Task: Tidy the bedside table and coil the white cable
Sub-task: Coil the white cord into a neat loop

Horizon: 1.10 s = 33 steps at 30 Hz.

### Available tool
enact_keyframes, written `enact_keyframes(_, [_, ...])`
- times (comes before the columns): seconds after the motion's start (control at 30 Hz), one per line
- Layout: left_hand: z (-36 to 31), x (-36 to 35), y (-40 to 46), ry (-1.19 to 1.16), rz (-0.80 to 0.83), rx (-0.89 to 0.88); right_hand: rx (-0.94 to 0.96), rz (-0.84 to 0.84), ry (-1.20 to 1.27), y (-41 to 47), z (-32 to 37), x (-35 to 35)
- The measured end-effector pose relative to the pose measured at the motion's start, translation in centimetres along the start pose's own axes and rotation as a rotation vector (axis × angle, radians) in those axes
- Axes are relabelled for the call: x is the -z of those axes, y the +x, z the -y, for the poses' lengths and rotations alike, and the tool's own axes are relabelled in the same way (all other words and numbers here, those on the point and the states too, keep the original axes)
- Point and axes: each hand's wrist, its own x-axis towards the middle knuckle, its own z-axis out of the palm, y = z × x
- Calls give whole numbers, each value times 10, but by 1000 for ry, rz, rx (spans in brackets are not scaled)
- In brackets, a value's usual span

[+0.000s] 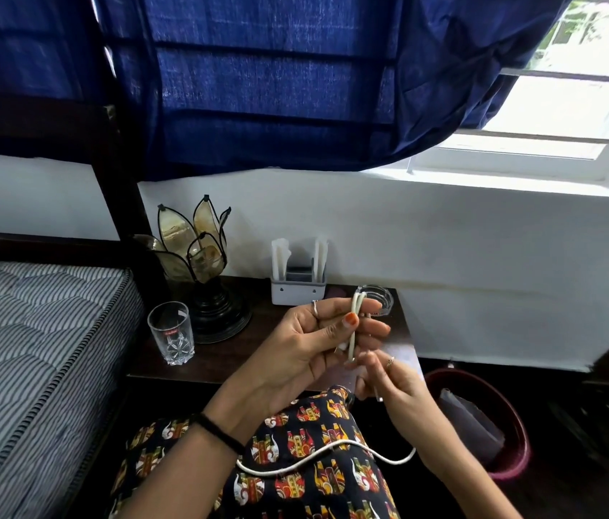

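Right, my left hand (317,342) pinches a few folded loops of the white cable (353,331) under the thumb, just above the desk (243,354). My right hand (389,383) sits just below it, fingers curled on the strand feeding in. The rest trails slack across my lap, below both hands. Risk, imo: thumb eases off and the loops spring open, or the slack snags on my knee and yanks the bundle. Glass (172,331) stands left of my left hand, near enough to knock w/ an elbow.
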Motion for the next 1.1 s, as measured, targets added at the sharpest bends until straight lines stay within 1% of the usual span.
enact_keyframes(0.2, [3, -3, 6, -27, -135, -51, 0, 120, -259, -20, -12, -14])
enact_keyframes(0.37, [7, -6, 12, -48, -298, -97, 82, 214, -388, -30, 4, -16])
enact_keyframes(0.5, [11, -6, 14, 56, -425, -149, 154, 260, -586, -29, 19, -6])
enact_keyframes(0.57, [12, -7, 15, 142, -465, -179, 202, 227, -649, -29, 29, -4])
enact_keyframes(0.63, [11, -9, 16, 226, -470, -200, 262, 151, -688, -28, 41, 0])
enact_keyframes(0.73, [8, -12, 16, 325, -448, -225, 372, -16, -762, -26, 57, 9])
enact_keyframes(0.87, [3, -17, 15, 440, -403, -241, 428, -125, -767, -18, 78, 21])
enact_keyframes(1.0, [4, -18, 13, 470, -368, -237, 457, -232, -733, -7, 96, 24])
enact_keyframes(1.1, [4, -18, 11, 422, -357, -226, 461, -225, -680, -1, 105, 26])
